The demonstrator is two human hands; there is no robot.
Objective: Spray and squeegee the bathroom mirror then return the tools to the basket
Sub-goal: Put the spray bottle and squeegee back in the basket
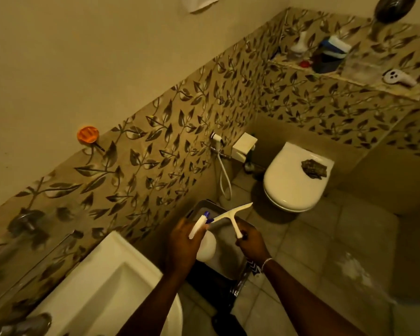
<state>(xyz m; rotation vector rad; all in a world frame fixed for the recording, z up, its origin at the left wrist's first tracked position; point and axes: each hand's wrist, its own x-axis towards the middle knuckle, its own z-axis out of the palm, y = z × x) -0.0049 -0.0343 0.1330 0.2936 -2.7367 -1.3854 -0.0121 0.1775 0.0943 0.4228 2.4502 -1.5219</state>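
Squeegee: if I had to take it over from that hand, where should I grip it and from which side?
Probably the bare upper handle of the squeegee, between the blade and the right hand holding its lower end. Come from the toilet side; the spray bottle in the left hand crowds the other.

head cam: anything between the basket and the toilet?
Head view: only bare floor tile between the grey basket and the toilet. The squeegee blade, held in the right hand, overhangs that gap from above.

The left hand [182, 243] hides much of the spray bottle [205, 246]; the basket [224, 241] shows only partly beneath both tools.
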